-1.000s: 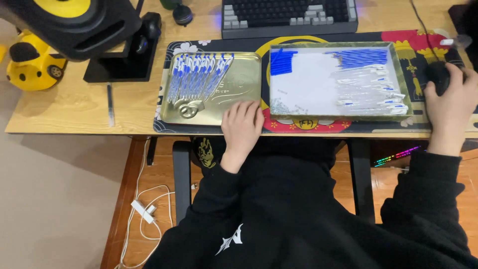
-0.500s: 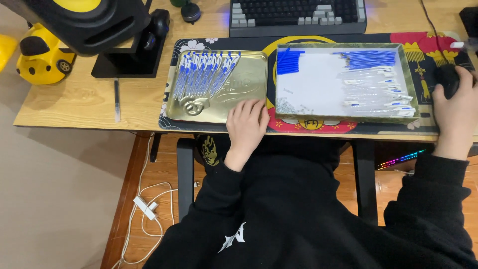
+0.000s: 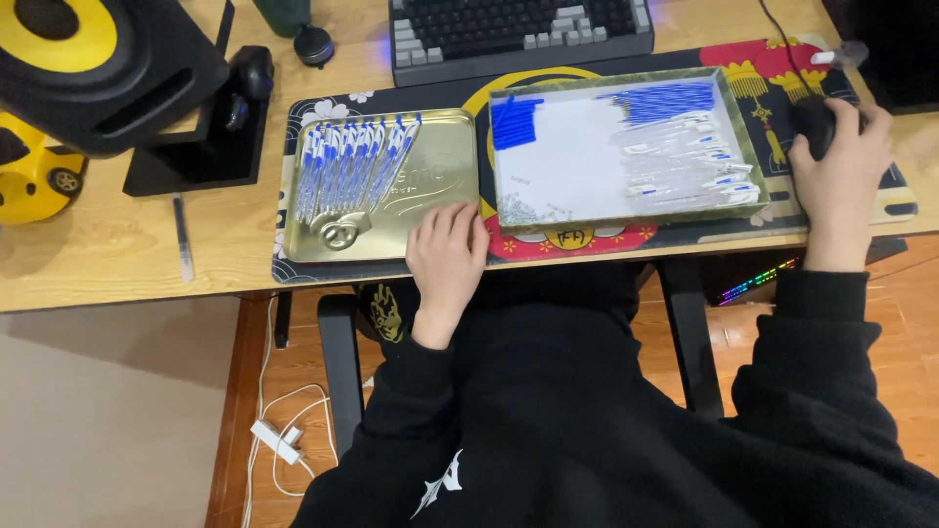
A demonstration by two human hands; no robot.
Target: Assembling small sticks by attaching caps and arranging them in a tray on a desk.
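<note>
My left hand (image 3: 448, 256) lies flat on the desk's front edge, fingers resting on the lower right corner of a gold metal tray (image 3: 430, 176). That tray holds a row of assembled blue-and-white pens (image 3: 352, 166). My right hand (image 3: 839, 166) covers a black computer mouse (image 3: 814, 125) at the right. Between my hands stands a green-rimmed box (image 3: 626, 213) with blue pen caps (image 3: 516, 123), clear pen barrels (image 3: 685, 161) and small springs (image 3: 523, 207) on its white floor.
A black keyboard (image 3: 518, 29) lies behind the box on a patterned desk mat (image 3: 743, 68). A black-and-yellow speaker (image 3: 98, 68) on a stand and a yellow toy (image 3: 34, 171) sit at the far left. A loose pen (image 3: 183, 249) lies on the wooden desk (image 3: 127, 264). Cables trail on the floor.
The view has shifted a little to the left and down over the desk. Both hands keep their places, the left on the tray corner and the right on the mouse.
</note>
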